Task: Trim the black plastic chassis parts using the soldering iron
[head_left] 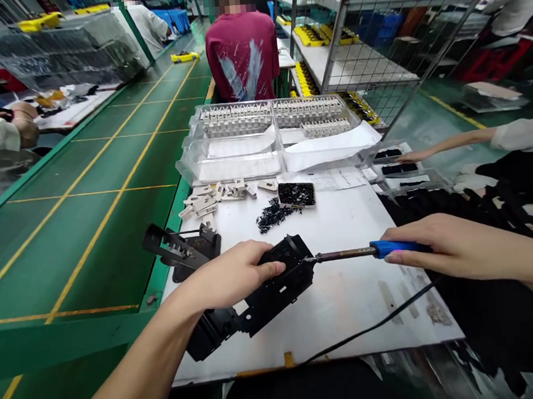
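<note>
My left hand [235,272] grips a long black plastic chassis part [278,294], its thumb lying across the top. In my right hand [455,246] is a soldering iron [345,255] with a blue handle, held level. The iron's tip meets the far right end of the black part, or is right at it; contact is too small to be sure. A black cord [378,323] runs from the iron's side down to the table's front edge. Behind my left hand stands a black metal iron stand [192,251].
Small white plastic pieces [204,201] lie loose near a heap of tiny black parts [272,216] and a small box [297,194] of them. Clear trays [232,147] hold rows of white pieces. A co-worker's arm [451,145] reaches in at right; another person [242,54] sits ahead.
</note>
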Available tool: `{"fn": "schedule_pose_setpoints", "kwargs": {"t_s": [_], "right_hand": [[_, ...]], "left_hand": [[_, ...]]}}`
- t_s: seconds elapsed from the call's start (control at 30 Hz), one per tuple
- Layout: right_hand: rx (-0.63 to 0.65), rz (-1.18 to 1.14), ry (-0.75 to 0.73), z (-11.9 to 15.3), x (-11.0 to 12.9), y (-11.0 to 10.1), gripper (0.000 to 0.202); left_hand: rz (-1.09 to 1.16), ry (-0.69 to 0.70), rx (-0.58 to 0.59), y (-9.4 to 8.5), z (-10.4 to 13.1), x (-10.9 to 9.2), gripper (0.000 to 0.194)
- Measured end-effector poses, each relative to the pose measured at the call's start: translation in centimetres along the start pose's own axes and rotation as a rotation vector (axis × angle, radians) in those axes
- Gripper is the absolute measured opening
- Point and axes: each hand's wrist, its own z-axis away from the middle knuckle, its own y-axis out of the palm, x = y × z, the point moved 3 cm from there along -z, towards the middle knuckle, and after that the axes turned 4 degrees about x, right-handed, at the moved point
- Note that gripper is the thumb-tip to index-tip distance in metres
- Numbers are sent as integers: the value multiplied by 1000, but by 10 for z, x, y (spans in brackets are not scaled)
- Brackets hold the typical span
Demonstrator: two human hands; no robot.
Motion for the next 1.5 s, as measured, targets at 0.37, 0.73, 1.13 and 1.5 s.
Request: {"fn": "schedule_pose_setpoints", "kwargs": {"t_s": [0.37,0.73,1.13,1.5], "right_hand": [[164,14,31,2,0,3,36],[215,-95,54,5,-3,5,33],[288,-47,95,2,-2,9,41],[281,84,40,-6,7,-3,38]], "left_hand": [[-149,-46,48,3,-1,-9,33],[-219,-1,55,5,0,-17,27],[-161,-25,133,-2,-13,-10,28],[-206,-26,129,-3,-9,-8,29]]}}
